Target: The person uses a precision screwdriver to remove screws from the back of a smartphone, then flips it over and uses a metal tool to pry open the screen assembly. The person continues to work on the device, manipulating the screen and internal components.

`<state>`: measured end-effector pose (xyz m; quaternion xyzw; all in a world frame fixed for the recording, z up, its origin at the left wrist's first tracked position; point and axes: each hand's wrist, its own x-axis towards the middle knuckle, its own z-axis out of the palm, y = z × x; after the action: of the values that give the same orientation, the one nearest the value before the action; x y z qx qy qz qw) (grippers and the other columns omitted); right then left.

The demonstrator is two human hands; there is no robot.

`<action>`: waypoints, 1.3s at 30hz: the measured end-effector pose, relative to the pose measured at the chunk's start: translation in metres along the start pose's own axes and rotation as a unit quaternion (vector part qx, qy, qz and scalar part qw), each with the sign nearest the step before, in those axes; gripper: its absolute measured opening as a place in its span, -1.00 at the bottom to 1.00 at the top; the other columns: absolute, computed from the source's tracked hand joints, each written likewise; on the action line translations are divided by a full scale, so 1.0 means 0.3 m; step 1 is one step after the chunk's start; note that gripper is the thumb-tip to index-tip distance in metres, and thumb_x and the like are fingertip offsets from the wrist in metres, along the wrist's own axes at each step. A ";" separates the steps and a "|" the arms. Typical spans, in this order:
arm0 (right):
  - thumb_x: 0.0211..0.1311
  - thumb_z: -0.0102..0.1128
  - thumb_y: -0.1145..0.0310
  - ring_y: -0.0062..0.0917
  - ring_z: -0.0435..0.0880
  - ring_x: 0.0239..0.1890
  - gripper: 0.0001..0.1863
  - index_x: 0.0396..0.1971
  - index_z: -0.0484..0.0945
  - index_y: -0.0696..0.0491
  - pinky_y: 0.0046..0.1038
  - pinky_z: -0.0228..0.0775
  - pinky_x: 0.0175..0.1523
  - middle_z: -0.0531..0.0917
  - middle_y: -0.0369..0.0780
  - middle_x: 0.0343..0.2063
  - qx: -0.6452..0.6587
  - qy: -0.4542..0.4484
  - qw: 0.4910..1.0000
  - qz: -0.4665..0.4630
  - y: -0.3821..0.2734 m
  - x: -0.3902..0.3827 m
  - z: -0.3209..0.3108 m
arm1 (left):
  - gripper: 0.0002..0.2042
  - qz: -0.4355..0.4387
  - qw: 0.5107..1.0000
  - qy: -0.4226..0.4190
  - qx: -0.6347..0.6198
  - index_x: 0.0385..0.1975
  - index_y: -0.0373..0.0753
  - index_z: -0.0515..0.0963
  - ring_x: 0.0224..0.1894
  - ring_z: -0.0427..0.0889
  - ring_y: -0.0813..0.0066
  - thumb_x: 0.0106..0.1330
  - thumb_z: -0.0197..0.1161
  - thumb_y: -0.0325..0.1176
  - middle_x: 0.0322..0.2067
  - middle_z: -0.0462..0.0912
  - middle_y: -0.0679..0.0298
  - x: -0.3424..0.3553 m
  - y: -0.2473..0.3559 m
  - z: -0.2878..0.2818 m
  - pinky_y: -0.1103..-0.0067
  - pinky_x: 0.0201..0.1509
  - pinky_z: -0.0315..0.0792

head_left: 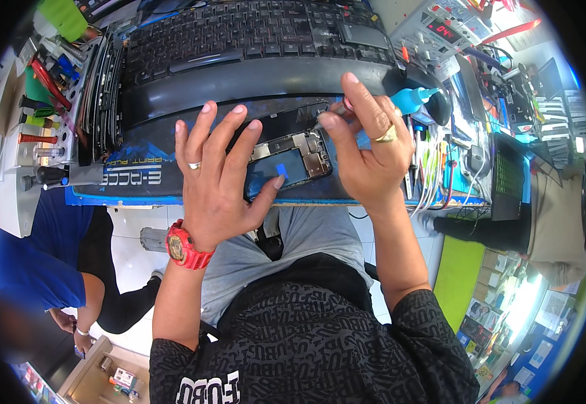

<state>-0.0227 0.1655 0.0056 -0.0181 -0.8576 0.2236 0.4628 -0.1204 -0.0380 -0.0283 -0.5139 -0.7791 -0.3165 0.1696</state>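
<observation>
An opened phone (297, 160) lies on the dark printed mat (145, 151), showing metal shields, internal parts and a small blue tab, with a dark panel (285, 120) behind it. My left hand (219, 175) is open over the phone's left end, fingers spread, thumb touching the phone near the tab. My right hand (370, 151) is closed round a slim tool with a red top (348, 104), held at the phone's upper right; its working end is hard to make out. A light-blue dropper bottle (408, 99) is just beyond my right hand.
A keyboard (252, 37) spans the back. Stacked phone parts and hand tools (54, 104) crowd the left; an instrument (434, 30), cables (434, 178) and a laptop (505, 175) crowd the right. A person in blue (44, 249) is at left; another (555, 229) is at right.
</observation>
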 end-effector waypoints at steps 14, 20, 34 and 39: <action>0.09 0.40 0.62 -0.41 0.70 -0.40 -0.50 0.11 0.65 0.16 -0.42 0.49 -0.24 0.76 -0.17 -0.40 0.046 -0.007 0.999 -0.004 0.000 0.004 -0.001 | -0.25 -0.011 1.000 0.004 -0.010 0.28 -0.21 0.47 0.50 0.16 -0.05 0.00 0.55 -0.20 0.36 0.39 0.12 -0.004 0.004 0.002 -0.02 0.56 -0.22; 0.11 0.42 0.64 -0.48 0.69 -0.38 -0.46 0.16 0.60 0.19 -0.52 0.51 -0.24 0.76 -0.15 -0.36 0.031 -0.027 0.999 0.001 -0.001 -0.011 -0.009 | -0.25 -0.009 1.000 0.003 -0.012 0.28 -0.21 0.47 0.50 0.16 -0.06 0.00 0.55 -0.20 0.36 0.39 0.12 -0.009 0.008 -0.002 -0.02 0.56 -0.21; 0.07 0.44 0.61 -0.45 0.65 -0.41 -0.45 0.15 0.62 0.14 -0.47 0.45 -0.31 0.73 -0.21 -0.43 0.022 -0.012 1.000 -0.001 0.007 -0.006 0.004 | -0.22 -0.004 1.000 0.006 -0.010 0.30 -0.21 0.45 0.51 0.15 -0.07 -0.01 0.55 -0.20 0.36 0.38 0.09 0.005 0.001 0.004 -0.05 0.56 -0.23; 0.06 0.47 0.64 -0.60 0.60 -0.43 -0.40 0.19 0.59 0.17 -0.62 0.41 -0.38 0.75 -0.19 -0.38 0.029 -0.017 0.999 -0.015 0.022 -0.015 0.003 | -0.21 -0.001 1.000 0.003 -0.004 0.32 -0.22 0.42 0.51 0.15 -0.09 0.00 0.55 -0.20 0.37 0.37 0.08 0.003 0.000 0.004 -0.06 0.55 -0.21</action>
<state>-0.0220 0.1699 -0.0011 0.0118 -0.8589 0.2415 0.4514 -0.1206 -0.0366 -0.0286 -0.5126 -0.7779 -0.3215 0.1692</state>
